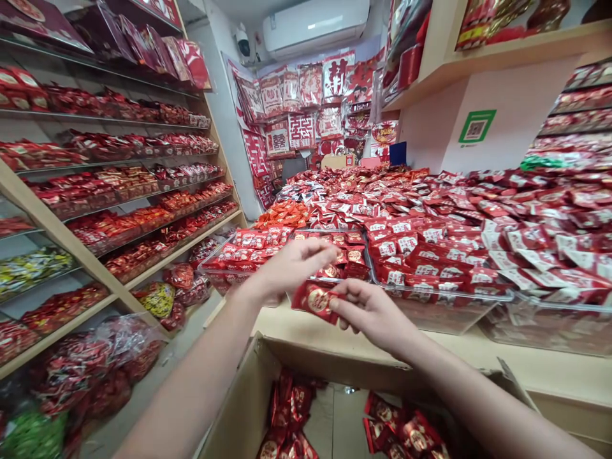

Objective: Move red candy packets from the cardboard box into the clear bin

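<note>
Between my thumb and fingers, my right hand [366, 312] grips a red packet [316, 301] with a round gold print, above the back edge of a cardboard box [329, 360]. Just up and left of it is my left hand [299, 264], fingers stretched toward the right over the front of a clear bin of red packets [356, 255]; its underside is hidden. Inside the cardboard box lie two loose heaps of red and gold packets, one at the left [289, 408] and one at the right [406, 430].
Clear plastic bins [459, 312] of red packets line the counter [296, 325]. Tall shelves [115, 169] of packets stand at the left, with filled plastic bags [90, 357] on the floor. A wooden cabinet [526, 51] overhangs at the upper right.
</note>
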The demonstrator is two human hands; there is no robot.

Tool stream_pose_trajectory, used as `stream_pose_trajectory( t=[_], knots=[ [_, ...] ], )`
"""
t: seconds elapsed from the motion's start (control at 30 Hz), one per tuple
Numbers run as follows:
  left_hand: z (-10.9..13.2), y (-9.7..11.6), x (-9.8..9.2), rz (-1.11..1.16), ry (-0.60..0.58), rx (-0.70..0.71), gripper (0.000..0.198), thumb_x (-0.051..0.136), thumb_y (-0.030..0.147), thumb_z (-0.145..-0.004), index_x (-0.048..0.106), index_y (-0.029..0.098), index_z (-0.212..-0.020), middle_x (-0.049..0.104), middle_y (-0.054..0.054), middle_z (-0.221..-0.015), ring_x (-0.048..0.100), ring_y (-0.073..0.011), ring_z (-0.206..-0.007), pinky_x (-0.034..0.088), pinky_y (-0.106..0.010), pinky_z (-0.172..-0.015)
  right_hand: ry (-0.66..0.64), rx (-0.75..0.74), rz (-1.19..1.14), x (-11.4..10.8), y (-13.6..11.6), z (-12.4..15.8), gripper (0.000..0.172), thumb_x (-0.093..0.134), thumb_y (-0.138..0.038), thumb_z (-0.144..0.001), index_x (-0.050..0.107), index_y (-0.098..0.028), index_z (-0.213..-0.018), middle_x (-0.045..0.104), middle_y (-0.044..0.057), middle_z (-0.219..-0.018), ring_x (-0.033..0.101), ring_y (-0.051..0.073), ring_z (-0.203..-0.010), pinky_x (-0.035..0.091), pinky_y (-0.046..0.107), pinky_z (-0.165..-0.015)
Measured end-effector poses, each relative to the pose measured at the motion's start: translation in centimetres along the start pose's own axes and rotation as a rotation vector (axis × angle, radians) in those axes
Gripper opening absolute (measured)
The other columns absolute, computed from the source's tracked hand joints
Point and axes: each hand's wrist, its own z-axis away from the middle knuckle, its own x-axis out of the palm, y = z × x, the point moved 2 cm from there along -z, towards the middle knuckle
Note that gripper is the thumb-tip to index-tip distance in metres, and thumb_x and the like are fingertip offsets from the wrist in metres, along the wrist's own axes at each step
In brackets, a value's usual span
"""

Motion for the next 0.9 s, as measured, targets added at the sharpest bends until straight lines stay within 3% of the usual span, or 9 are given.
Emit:
stream_pose_trajectory(
  t=[0.1,0.23,0.47,0.63,0.77,0.9],
  knots=[
    [3.2,-1.8,0.9,0.225,0.051,-0.111,0.025,0.052,0.035,-0.074,0.06,0.014,-0.086,0.061,-0.002,-0.075,0.053,-0.0105,-0.064,0.042,-0.022,-0.057,0.095,-0.002,-0.122,-1.2,-0.8,-0.1,0.017,0.052,-0.032,-0.073,0.046,-0.016,-0.071,0.052,-0.004,-0.053,0.045,0.006,-0.046,0.032,0.018,-0.042],
    [4.5,-4.8,2.7,0.533,0.224,-0.17,0.022,0.06,0.033,-0.067,0.061,0.013,-0.078,0.061,-0.002,-0.07,0.052,-0.0089,-0.056,0.041,-0.02,-0.05,0.139,-0.009,-0.133,-1.4,0.0,-0.2,0.019,0.052,-0.034,-0.073,0.047,-0.016,-0.069,0.05,-0.004,-0.051,0.042,0.006,-0.046,0.033,0.019,-0.044],
    [6.0,-7.8,5.0,0.728,0.359,-0.237,0.024,0.058,0.032,-0.07,0.056,0.014,-0.086,0.059,-0.001,-0.067,0.053,-0.008,-0.053,0.04,-0.019,-0.047,-0.012,0.018,0.035,0.0,1.9,-0.5,0.023,0.051,-0.036,-0.075,0.046,-0.015,-0.067,0.053,-0.002,-0.058,0.046,0.007,-0.052,0.038,0.021,-0.049],
    [6.3,-8.4,5.0,0.69,0.42,-0.152,0.021,0.058,0.028,-0.071,0.051,0.016,-0.086,0.059,0.001,-0.07,0.052,-0.0073,-0.055,0.044,-0.019,-0.05,-0.044,0.099,0.023,0.3,2.4,-0.8,0.023,0.052,-0.036,-0.074,0.047,-0.014,-0.07,0.055,-0.001,-0.06,0.048,0.007,-0.05,0.039,0.021,-0.049],
    [6.2,-8.2,5.2,0.754,0.429,-0.101,0.036,0.061,0.024,-0.068,0.044,0.021,-0.1,0.06,-0.002,-0.088,0.057,-0.0116,-0.071,0.049,-0.024,-0.061,-0.02,0.112,0.055,0.0,2.0,-0.8,0.024,0.053,-0.038,-0.072,0.05,-0.014,-0.074,0.055,-0.001,-0.06,0.049,0.008,-0.051,0.04,0.022,-0.05],
    [6.4,-8.0,5.3,0.797,0.404,-0.124,0.049,0.063,0.022,-0.064,0.041,0.023,-0.108,0.059,-0.003,-0.091,0.058,-0.0131,-0.072,0.051,-0.027,-0.062,0.029,0.116,0.059,-0.1,1.7,-0.7,0.024,0.054,-0.039,-0.071,0.051,-0.015,-0.076,0.054,-0.002,-0.057,0.048,0.008,-0.05,0.04,0.023,-0.05]
  ],
)
